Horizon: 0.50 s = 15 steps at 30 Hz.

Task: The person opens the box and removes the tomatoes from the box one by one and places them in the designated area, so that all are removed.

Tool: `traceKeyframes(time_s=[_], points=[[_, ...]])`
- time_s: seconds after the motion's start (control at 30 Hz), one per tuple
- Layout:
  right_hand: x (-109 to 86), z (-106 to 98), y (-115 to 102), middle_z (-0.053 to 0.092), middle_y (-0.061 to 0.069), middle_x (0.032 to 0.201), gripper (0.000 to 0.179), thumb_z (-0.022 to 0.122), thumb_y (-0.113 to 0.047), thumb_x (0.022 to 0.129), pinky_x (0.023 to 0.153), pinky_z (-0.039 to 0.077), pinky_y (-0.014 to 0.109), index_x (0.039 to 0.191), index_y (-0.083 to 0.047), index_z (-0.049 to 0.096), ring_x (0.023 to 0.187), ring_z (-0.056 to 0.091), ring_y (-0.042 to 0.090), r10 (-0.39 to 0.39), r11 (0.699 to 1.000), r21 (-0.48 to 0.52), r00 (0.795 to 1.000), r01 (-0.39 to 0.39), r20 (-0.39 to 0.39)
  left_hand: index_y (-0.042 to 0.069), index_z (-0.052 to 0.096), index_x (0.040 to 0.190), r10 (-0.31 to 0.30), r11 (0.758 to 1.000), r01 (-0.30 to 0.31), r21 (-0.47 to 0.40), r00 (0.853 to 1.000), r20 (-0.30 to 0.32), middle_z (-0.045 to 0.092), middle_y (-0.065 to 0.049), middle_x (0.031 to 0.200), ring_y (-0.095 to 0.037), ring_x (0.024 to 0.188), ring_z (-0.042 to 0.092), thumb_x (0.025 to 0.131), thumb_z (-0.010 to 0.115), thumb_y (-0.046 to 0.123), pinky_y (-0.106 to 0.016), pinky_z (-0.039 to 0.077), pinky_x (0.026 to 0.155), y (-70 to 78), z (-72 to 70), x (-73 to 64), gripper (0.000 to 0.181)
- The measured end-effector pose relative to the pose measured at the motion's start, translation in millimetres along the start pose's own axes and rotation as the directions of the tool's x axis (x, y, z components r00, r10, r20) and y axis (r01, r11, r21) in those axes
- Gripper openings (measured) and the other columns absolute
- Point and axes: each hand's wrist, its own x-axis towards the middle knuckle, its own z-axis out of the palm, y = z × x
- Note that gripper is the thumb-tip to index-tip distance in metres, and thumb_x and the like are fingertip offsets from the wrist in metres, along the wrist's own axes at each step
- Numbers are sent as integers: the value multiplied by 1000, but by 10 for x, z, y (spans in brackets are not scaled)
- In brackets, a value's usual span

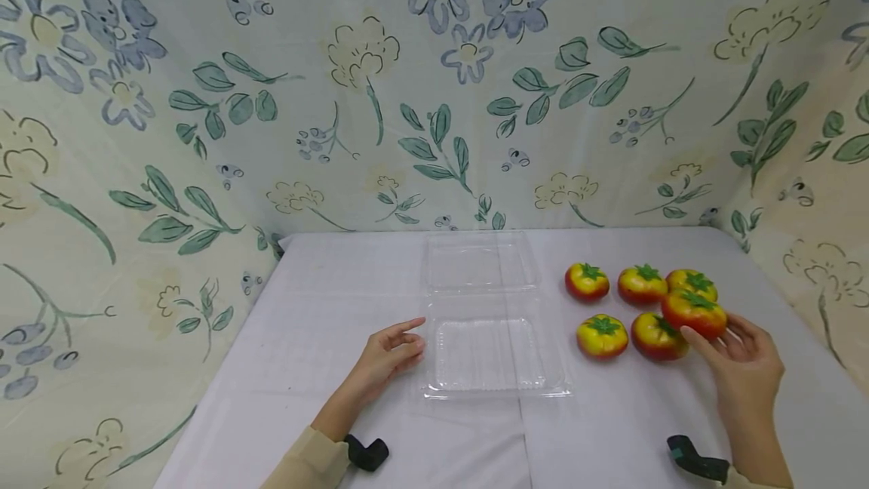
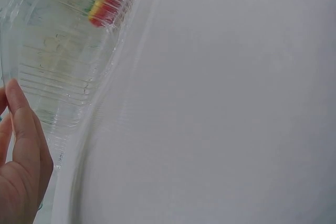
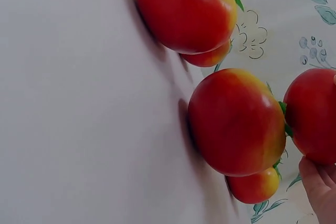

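My right hand holds a red and yellow tomato with a green leafy top, thumb on its near side and fingers at its right. The held tomato is raised above the others and overlaps two of them in the head view. Several like tomatoes, among them one at the front left and one at the back left, sit on the table. My left hand is at the left side of a clear plastic clamshell box, fingers loosely bent. In the left wrist view its fingertips are right at the box's rim.
The box lies with its lid folded back, away from me. A white cloth covers the table. Floral curtains hang behind it and at both sides.
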Motion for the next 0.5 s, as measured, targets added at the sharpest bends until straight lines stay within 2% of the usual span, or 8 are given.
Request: traceKeyframes(time_s=[0.13, 0.37, 0.5], points=[[34, -44, 22, 52, -1, 135, 76, 88, 2, 69, 69, 48, 4, 135, -16, 56, 123, 50, 13, 11, 1000, 24, 1000, -10, -27, -3, 51, 142, 4, 1000, -4, 0, 1000, 3, 65, -5, 100, -11, 86, 65, 93, 67, -3, -27, 58, 84, -3, 1, 5, 52], [118, -136, 31, 45, 0, 147, 84, 89, -1, 70, 60, 50, 5, 141, -20, 49, 131, 45, 12, 77, 996, 38, 996, -76, -51, -4, 50, 143, -1, 1000, 1, -1, 1000, 3, 64, -5, 100, -10, 86, 64, 93, 67, -2, -26, 58, 84, -7, -5, 6, 53], [152, -162, 30, 46, -3, 145, 82, 88, 1, 69, 56, 50, 7, 139, -22, 51, 132, 44, 12, 94, 994, 70, 993, -89, -75, -4, 50, 143, -1, 1000, 1, -4, 1000, 1, 64, -5, 100, -10, 85, 64, 93, 67, -3, -26, 58, 84, -5, -5, 2, 53]])
